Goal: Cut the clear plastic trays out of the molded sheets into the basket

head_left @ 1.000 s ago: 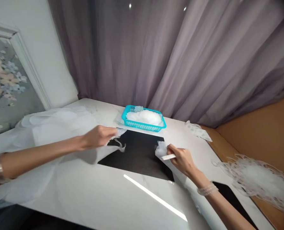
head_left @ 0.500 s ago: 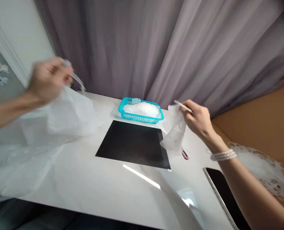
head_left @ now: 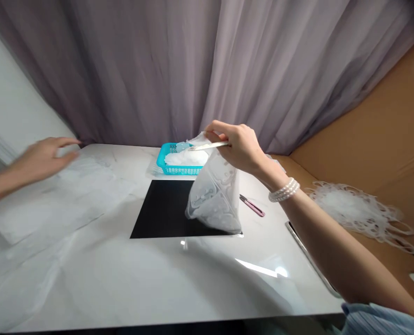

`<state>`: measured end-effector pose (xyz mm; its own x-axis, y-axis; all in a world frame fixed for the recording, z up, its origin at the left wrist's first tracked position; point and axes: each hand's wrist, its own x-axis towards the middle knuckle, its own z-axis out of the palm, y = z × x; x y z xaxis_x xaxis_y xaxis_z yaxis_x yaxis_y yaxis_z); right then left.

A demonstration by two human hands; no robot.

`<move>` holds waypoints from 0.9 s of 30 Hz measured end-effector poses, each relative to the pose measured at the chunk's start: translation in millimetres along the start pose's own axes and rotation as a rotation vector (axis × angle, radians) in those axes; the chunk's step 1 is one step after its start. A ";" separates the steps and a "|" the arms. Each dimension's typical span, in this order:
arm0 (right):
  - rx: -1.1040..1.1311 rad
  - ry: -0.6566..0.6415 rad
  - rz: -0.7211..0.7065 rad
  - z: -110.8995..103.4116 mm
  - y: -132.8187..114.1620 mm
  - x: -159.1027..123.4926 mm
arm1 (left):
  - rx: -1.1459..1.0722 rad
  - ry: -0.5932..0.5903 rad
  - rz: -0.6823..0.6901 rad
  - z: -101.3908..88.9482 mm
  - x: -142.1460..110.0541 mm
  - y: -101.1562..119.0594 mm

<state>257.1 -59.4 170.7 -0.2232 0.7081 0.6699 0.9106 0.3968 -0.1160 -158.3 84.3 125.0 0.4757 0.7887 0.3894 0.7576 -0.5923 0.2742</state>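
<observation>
My right hand [head_left: 237,145] is raised above the table, pinched on a thin white stick and the top of a sheer white fabric piece [head_left: 214,197] that hangs down over the black mat [head_left: 161,209]. My left hand [head_left: 43,158] hovers at the far left with fingers spread and nothing in it, just above a large sheet of white sheer fabric [head_left: 53,195] lying flat on the white table [head_left: 140,279].
A turquoise basket [head_left: 168,163] of white material stands behind the mat. A pink-handled tool [head_left: 253,206] lies right of the mat, with a dark tablet edge [head_left: 297,242] near my forearm. White lace [head_left: 353,211] rests on brown cardboard at right. Grey curtains hang behind.
My left hand let go of the large white fabric, which now lies flat, and dropped toward the table. My right hand swung its hanging fabric piece left, over the black mat.
</observation>
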 end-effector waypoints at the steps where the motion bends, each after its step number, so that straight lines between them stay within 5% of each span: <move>1: 0.062 -0.029 -0.015 -0.5 -4.9 0.6 | 0.027 0.028 -0.069 8.1 5.1 21.7; 6: 0.323 -0.184 -0.005 -6.8 -24.9 0.5 | -0.492 -0.234 0.149 39.6 23.6 171.1; 8: 0.410 -0.223 0.038 -11.3 -26.7 -2.4 | -0.626 -0.265 0.236 44.8 27.7 210.0; 10: 0.523 -0.267 0.095 -15.5 -22.4 -7.7 | -0.706 -0.259 0.272 43.6 29.6 226.3; 14: 0.724 -0.483 0.211 -11.8 1.0 -29.3 | -0.641 -0.276 0.220 23.9 31.0 217.0; 19: 0.823 -0.750 0.312 29.8 25.3 -74.1 | -0.459 -0.373 0.118 -8.5 33.1 191.8; 22: 0.793 -0.705 0.304 61.9 25.1 -96.7 | -0.407 -0.358 0.063 -20.7 32.1 178.6; 27: 0.648 -0.402 0.284 99.8 22.2 -99.8 | -0.435 -0.233 -0.002 -29.0 35.2 155.5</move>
<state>264.9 -62.9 28.1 -0.2345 0.9392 0.2507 0.5966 0.3427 -0.7257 -36.7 15.1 206.8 0.5992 0.7766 0.1946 0.5260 -0.5651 0.6356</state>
